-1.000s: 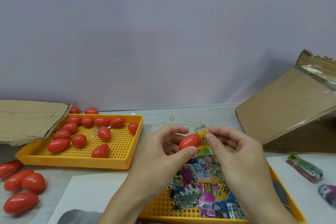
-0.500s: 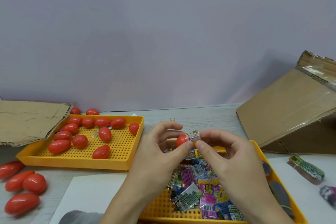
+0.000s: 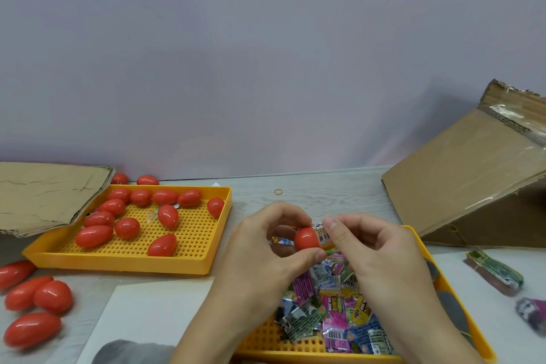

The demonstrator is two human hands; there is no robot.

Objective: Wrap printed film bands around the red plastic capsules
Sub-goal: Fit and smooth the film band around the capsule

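Note:
My left hand [image 3: 260,248] pinches a red capsule [image 3: 306,239] between thumb and fingers above the near tray. A printed film band [image 3: 322,234], yellow with a barcode, sits over the capsule's right end, and my right hand [image 3: 372,248] pinches that band. Under both hands lies a heap of printed film bands [image 3: 334,313] in the near yellow tray [image 3: 425,248]. Several bare red capsules [image 3: 127,227] lie in the left yellow tray [image 3: 192,263]. More loose capsules [image 3: 38,298] rest on the table at the near left.
A tilted cardboard box [image 3: 466,186] stands at the right, and a flat cardboard sheet [image 3: 44,195] overlaps the left tray's far corner. Two bundled band stacks [image 3: 496,272] lie at the right edge. A small rubber band [image 3: 278,192] lies on the table behind my hands. White paper [image 3: 153,313] lies in front.
The film band, earlier held upright beside the capsule, now sits over the capsule's right end. Both hands have stayed close together above the near tray.

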